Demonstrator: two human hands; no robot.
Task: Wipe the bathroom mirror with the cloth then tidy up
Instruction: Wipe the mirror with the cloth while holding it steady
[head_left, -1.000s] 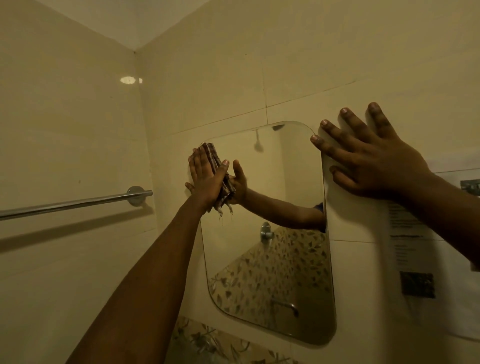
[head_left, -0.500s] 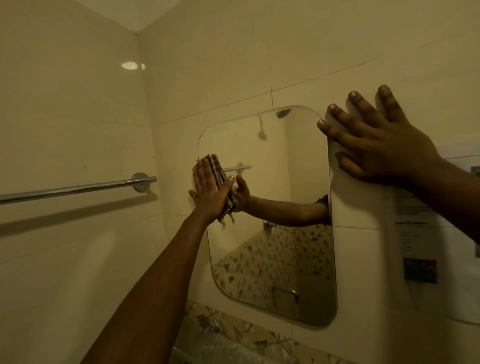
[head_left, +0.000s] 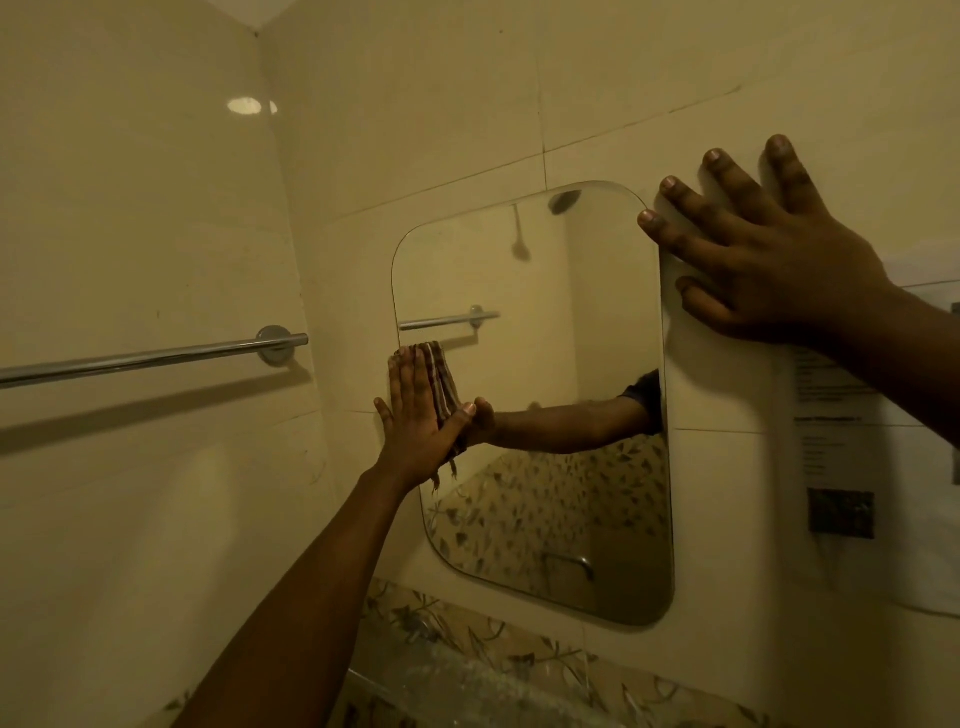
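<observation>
Left of our left hand, a chrome towel rail (head_left: 156, 357) is running along the side wall, its round mount sitting near the corner. Our left hand (head_left: 421, 415) is pressing flat against the left edge of the mirror (head_left: 545, 332), fingers extended and held together, pointing upward, and it is pinning the cloth (head_left: 441, 382) between palm and glass; the thumb is reaching out to the right across the cloth's lower part. We are seeing the striped cloth peeking out above and to the right of the fingers, with a frayed end hanging just below the heel of the hand. Right of that hand, the mirror is reflecting our forearm, the towel rail, a shower head and leaf-patterned tiles. Beyond the mirror's upper right corner, our right hand (head_left: 763, 260) is lying open and empty on the wall tile (head_left: 623, 93), fingers spread wide, the lowest fingertips just touching the mirror's rim. Below and to the right of this hand, a printed paper notice (head_left: 841, 467) is sticking to the wall, its text too blurred for us to read.
</observation>
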